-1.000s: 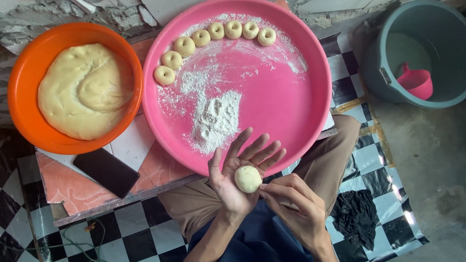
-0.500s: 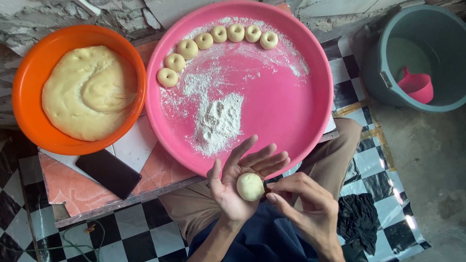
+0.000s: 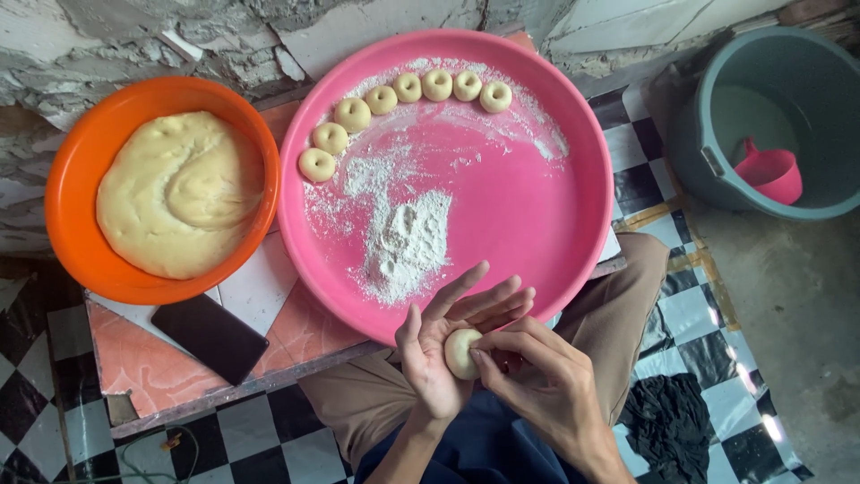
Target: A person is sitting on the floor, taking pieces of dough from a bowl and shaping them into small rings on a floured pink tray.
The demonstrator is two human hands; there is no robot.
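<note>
A small pale dough ball rests in the palm of my left hand, whose fingers are spread. My right hand comes from the right and its fingertips pinch the ball's side. Both hands hover over my lap just below the rim of a big pink tray. The tray holds a curved row of several ring-shaped dough pieces along its top and a heap of white flour near the middle. An orange bowl full of soft yellow dough sits left of the tray.
A black phone lies on the tiled slab below the orange bowl. A grey-green bucket with a pink scoop stands at the upper right. A dark cloth lies on the checkered floor to my right.
My right hand has closed in from the right and its fingers now cover part of the dough ball. My left palm stays under it.
</note>
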